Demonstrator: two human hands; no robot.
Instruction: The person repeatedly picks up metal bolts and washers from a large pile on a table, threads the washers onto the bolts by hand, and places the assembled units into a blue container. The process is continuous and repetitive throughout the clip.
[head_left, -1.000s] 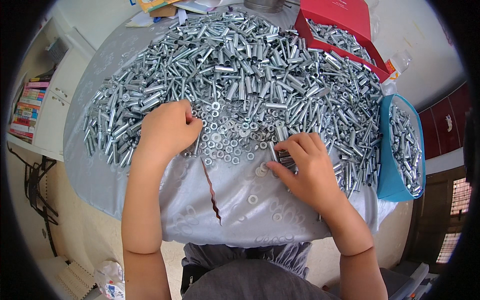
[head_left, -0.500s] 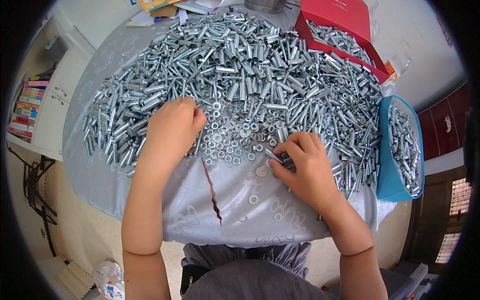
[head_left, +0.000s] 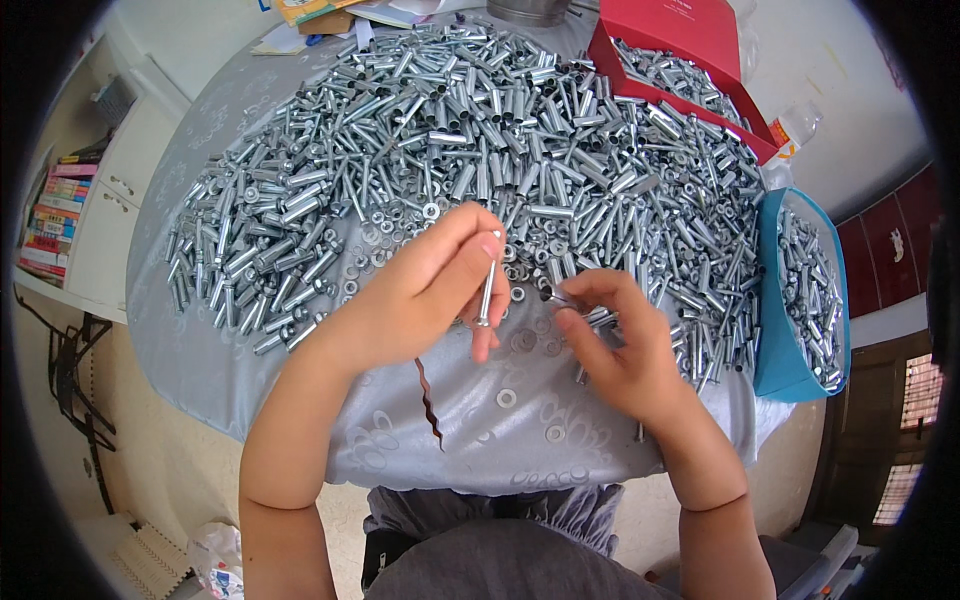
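My left hand, near the middle of the table, pinches a slender silver bolt between thumb and fingers. The bolt hangs almost upright, its wider end down. To its right, my right hand grips a short metal sleeve between thumb and forefinger, with the sleeve's open end toward my left hand. The two parts are apart. Beyond both hands spreads a large heap of metal sleeves and bolts. Loose washers and nuts lie in front of the heap, partly hidden by my left hand.
A red box of metal parts stands at the back right, near a plastic bottle. At the right edge is a teal fabric bin of similar parts. The silver tablecloth has a wavy tear; single washers lie nearby.
My left hand has come right and nearer from the pile's edge, and the bolt now shows in its fingers. My right hand stays nearly in place, its sleeve now turned toward the left hand.
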